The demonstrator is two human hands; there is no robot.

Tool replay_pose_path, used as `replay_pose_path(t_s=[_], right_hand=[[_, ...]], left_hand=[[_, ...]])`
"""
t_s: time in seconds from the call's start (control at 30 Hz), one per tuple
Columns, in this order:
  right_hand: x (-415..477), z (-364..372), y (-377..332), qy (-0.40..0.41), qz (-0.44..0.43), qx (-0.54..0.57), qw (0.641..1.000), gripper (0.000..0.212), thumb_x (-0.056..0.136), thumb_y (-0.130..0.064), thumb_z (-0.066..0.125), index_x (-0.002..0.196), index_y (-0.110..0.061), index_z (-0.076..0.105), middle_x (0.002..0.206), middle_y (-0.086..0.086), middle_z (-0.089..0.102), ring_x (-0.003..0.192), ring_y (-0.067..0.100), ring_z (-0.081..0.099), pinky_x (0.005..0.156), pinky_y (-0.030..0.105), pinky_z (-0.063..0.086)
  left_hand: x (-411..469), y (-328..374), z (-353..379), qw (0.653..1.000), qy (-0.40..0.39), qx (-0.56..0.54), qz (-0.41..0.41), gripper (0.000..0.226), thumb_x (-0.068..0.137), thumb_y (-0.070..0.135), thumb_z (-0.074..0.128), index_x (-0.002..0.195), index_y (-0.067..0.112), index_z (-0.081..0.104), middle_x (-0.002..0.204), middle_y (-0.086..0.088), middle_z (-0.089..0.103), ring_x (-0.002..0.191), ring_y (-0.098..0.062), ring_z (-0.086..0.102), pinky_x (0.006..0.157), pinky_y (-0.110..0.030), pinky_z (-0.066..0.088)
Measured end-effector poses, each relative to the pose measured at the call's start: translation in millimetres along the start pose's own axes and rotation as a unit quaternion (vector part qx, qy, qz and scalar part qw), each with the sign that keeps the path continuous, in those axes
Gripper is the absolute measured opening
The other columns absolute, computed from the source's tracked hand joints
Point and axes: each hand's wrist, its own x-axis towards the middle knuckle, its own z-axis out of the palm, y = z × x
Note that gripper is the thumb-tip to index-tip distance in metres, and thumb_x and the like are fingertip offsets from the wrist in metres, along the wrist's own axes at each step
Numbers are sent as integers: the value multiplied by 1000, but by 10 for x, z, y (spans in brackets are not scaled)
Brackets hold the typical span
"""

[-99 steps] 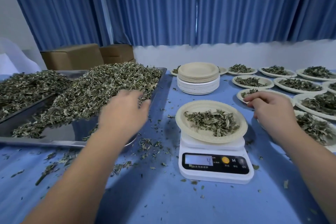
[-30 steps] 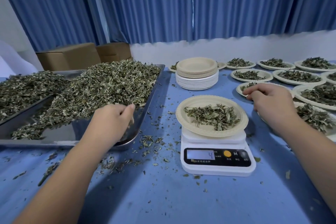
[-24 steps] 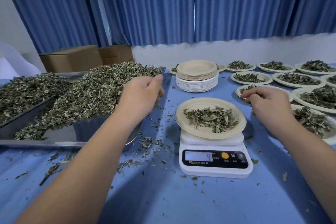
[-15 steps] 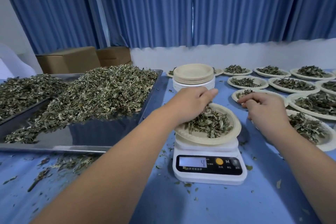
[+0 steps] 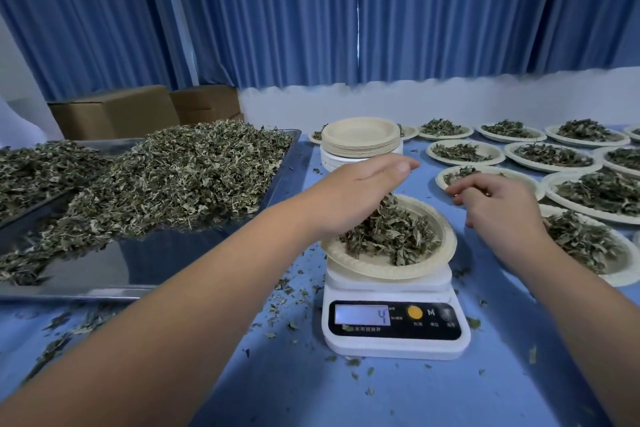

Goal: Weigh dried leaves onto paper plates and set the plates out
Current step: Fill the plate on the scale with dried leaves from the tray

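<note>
left hand (image 5: pixel 360 198) low over paper plate (image 5: pixel 446 236), fingers buried in dried leaves (image 5: pixel 391 236), grip cannot be told | right hand (image 5: pixel 498 208) loosely curled, empty, just beside | plate sits on scale (image 5: pixel 394 340) reading 4, on desk (image 5: pixel 415 399) | judged: leaves featherlight, brittle, pinch softly; plate thin, bendy, lift level by opposite rims

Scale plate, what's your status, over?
Left hand open over plate on scale, leaves beneath. Right hand loose, empty, beside it. Display reads 4. Filled plates close on right.
</note>
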Motion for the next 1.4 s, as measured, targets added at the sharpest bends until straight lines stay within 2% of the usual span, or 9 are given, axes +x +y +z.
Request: replay_pose_path(t_s=[0.17, 0.33, 0.47, 0.67, 0.8, 0.93, 1.07, 1.17, 1.4], right_hand=[[27, 11, 21, 1, 3, -3, 1000, 35, 87, -4, 49, 70, -28, 68, 76, -5, 67, 40, 11, 42, 35, 17, 33], [33, 11, 31, 2, 9, 9, 1000, 34, 86, -3, 49, 70, -26, 69, 73, -2, 66, 34, 7, 38, 33, 16, 32], [33, 9, 34, 4, 16, 17, 1000, 34, 85, -2, 49, 70, -25, 69, 70, -1, 65, 35, 7, 37, 34, 16, 32], [31, 7, 16, 3, -1, 6, 1000, 36, 85, -2, 48, 69, -27, 67, 76, -5, 66, 42, 6, 45, 48, 23, 37], [36, 8, 28, 2, 1, 9, 1000, 35, 85, -2, 48, 69, -26, 68, 76, -4, 67, 41, 9, 42, 44, 22, 35], [39, 8, 27, 3, 1, 14, 1000, 35, 85, -2, 48, 69, -27, 67, 75, -6, 66, 37, 4, 42, 37, 13, 33], [33, 5, 47, 6, 1, 15, 1000, 36, 84, -2, 48, 67, -28, 68, 71, -6, 65, 36, 5, 41, 36, 15, 33], [54, 22, 53, 5, 1, 9, 1000, 36, 84, -3, 48, 68, -29, 68, 71, -7, 66, 37, 5, 41, 40, 18, 36], [76, 17, 87, 6, 11, -3, 1000, 36, 83, -4, 48, 68, -29, 68, 74, -5, 68, 42, 10, 43, 47, 24, 38]], left_hand=[[60, -41, -2, 998, 51, -26, 37, 39, 103, 10, 34, 130, 28, 56, 137, 10, 55, 126, -1, 49, 99, -17, 41], [70, -78, 20, 995, 78, -28, 59, 45, 97, -10, 32, 119, 14, 63, 120, 4, 62, 107, -7, 63, 73, -4, 44], [86, -132, -65, 988, 134, 7, 75, 41, 93, -12, 44, 105, 18, 68, 105, 9, 67, 94, 0, 68, 85, -14, 51], [134, -376, -297, 970, 230, 56, 55, 44, 86, -11, 54, 80, 30, 68, 82, 15, 70, 76, 1, 69, 79, -11, 52], [155, -669, -543, 937, 274, 215, -3, 31, 89, -2, 52, 104, 17, 73, 95, 8, 68, 89, -8, 62, 82, 0, 37], [250, -1075, -916, 912, 164, 328, -185, 52, 88, 2, 51, 138, 17, 50, 146, -14, 39, 126, -32, 46, 99, -33, 40], [117, -1410, -1072, 848, 60, 434, -297, 64, 91, 13, 51, 150, 23, 29, 159, -17, 6, 142, -40, 21, 111, -51, 33], [10, -1554, -1123, 834, -2, 434, -341, 65, 99, 36, 46, 155, 28, 14, 161, -15, -10, 146, -42, 12, 116, -48, 25], [11, -1451, -1061, 858, -60, 404, -313, 46, 101, 30, 45, 146, 20, 39, 130, -13, 58, 111, -32, 58, 93, -35, 46]])
